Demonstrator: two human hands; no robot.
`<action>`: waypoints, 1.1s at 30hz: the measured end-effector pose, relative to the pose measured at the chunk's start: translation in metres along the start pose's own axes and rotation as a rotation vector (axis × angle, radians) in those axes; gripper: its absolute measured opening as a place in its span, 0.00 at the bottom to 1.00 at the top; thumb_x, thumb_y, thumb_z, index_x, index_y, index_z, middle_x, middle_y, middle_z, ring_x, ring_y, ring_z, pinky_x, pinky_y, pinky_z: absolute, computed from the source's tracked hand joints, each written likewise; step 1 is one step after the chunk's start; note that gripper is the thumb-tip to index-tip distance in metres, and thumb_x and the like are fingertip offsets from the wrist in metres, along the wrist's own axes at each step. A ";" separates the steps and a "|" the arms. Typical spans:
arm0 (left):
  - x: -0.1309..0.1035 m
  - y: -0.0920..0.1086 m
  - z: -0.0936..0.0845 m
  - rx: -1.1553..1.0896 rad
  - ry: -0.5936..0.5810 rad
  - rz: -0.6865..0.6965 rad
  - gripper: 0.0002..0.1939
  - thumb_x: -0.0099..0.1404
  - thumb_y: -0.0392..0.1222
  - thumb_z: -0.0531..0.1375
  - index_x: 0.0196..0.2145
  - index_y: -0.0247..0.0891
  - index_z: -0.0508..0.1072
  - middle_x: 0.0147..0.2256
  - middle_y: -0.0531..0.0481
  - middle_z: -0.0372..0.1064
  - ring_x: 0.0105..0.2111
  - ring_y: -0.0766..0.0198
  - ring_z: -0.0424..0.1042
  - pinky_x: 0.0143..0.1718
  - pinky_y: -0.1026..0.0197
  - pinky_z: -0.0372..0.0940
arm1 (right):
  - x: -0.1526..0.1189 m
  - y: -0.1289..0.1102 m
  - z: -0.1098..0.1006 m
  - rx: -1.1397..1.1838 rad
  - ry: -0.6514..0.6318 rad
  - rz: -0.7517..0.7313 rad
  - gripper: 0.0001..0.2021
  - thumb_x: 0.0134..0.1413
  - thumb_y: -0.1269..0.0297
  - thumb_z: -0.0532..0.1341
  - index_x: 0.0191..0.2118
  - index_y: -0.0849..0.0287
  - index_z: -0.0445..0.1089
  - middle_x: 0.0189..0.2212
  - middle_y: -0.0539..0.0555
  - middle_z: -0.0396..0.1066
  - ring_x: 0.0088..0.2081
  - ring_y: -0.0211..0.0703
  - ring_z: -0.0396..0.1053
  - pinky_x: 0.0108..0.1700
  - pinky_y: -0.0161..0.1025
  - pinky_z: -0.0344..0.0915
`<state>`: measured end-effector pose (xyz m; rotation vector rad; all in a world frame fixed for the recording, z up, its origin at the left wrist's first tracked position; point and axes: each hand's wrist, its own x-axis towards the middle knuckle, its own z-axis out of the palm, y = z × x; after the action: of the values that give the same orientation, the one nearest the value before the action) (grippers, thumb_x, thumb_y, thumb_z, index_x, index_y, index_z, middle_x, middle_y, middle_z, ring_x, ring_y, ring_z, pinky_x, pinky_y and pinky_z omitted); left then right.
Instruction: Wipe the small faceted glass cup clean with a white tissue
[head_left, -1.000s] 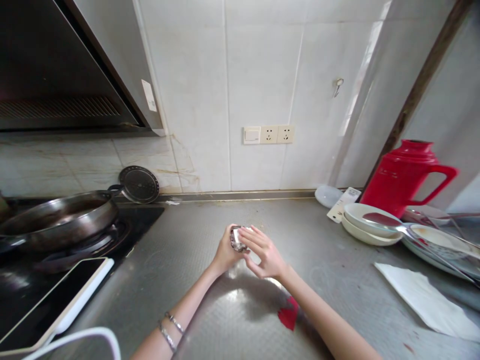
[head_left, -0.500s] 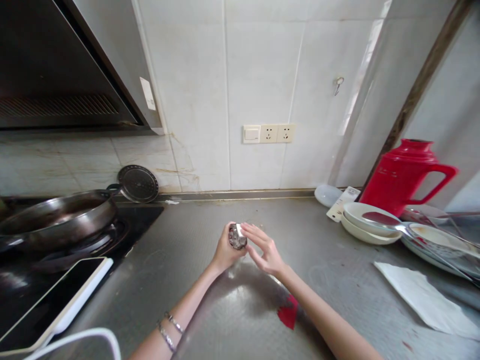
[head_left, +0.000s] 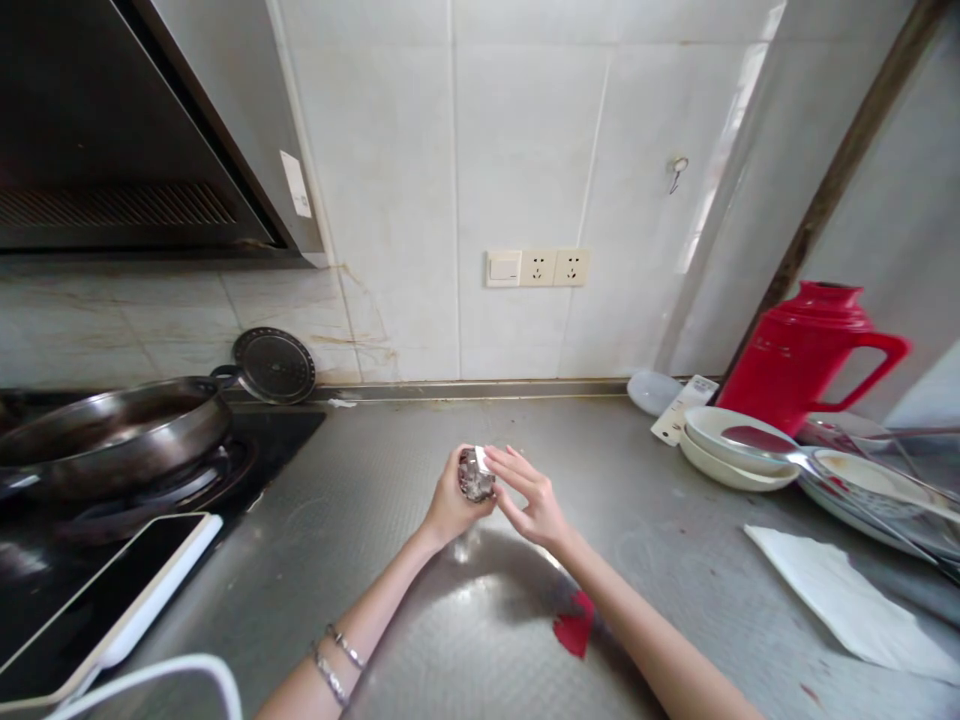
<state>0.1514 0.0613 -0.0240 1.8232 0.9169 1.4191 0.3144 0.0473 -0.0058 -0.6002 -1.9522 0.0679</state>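
My left hand point(head_left: 448, 512) is wrapped round a small round glass-like thing point(head_left: 474, 480). Its end toward me looks dark and glittery, and its exact kind is hard to make out. Against its upper right edge, my right hand point(head_left: 537, 502) presses a small white piece point(head_left: 481, 458), perhaps tissue, under nearly straight fingers held close together. The right thumb points toward the thing's lower right side. Both hands are over the middle of the metal counter point(head_left: 390, 440). My fingers hide much of the round thing and most of the white piece.
On the left, a pan point(head_left: 127, 435) sits on the black stove, with a white-edged tablet point(head_left: 97, 605) in front. To the right are a red thermos point(head_left: 802, 350), stacked bowls point(head_left: 739, 475) and a white paper napkin point(head_left: 847, 600). A red scrap point(head_left: 576, 628) lies near my right forearm.
Both hands stay almost in place around the round thing. The right fingers have shifted very slightly on the white piece, and the view has moved a little.
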 end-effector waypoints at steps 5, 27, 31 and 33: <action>-0.002 -0.007 -0.001 -0.007 0.018 -0.017 0.36 0.46 0.40 0.69 0.50 0.40 0.57 0.45 0.45 0.68 0.43 0.57 0.71 0.46 0.56 0.66 | -0.001 -0.005 0.001 -0.012 -0.072 -0.149 0.24 0.58 0.70 0.54 0.61 0.52 0.60 0.55 0.57 0.68 0.59 0.50 0.63 0.61 0.58 0.58; 0.002 0.002 -0.003 -0.006 0.099 -0.129 0.34 0.44 0.40 0.69 0.48 0.40 0.59 0.42 0.47 0.71 0.40 0.58 0.73 0.42 0.57 0.67 | -0.001 -0.011 0.004 -0.099 -0.180 -0.156 0.29 0.58 0.70 0.52 0.65 0.57 0.51 0.61 0.60 0.59 0.64 0.52 0.53 0.62 0.59 0.55; -0.001 0.000 0.000 0.067 0.082 -0.071 0.33 0.44 0.41 0.70 0.48 0.39 0.63 0.43 0.45 0.70 0.41 0.56 0.72 0.43 0.55 0.66 | 0.001 -0.009 0.004 -0.149 -0.157 -0.049 0.27 0.61 0.69 0.51 0.65 0.55 0.51 0.61 0.60 0.59 0.63 0.52 0.55 0.62 0.60 0.55; -0.001 -0.002 0.001 0.079 0.112 -0.091 0.33 0.44 0.42 0.70 0.47 0.39 0.64 0.42 0.45 0.70 0.40 0.56 0.72 0.43 0.55 0.66 | 0.001 -0.005 0.004 -0.140 -0.117 -0.005 0.26 0.62 0.69 0.51 0.65 0.53 0.52 0.60 0.59 0.61 0.61 0.51 0.59 0.61 0.60 0.56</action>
<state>0.1520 0.0611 -0.0264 1.7495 1.1128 1.4579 0.3090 0.0440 -0.0054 -0.6969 -2.0844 -0.0380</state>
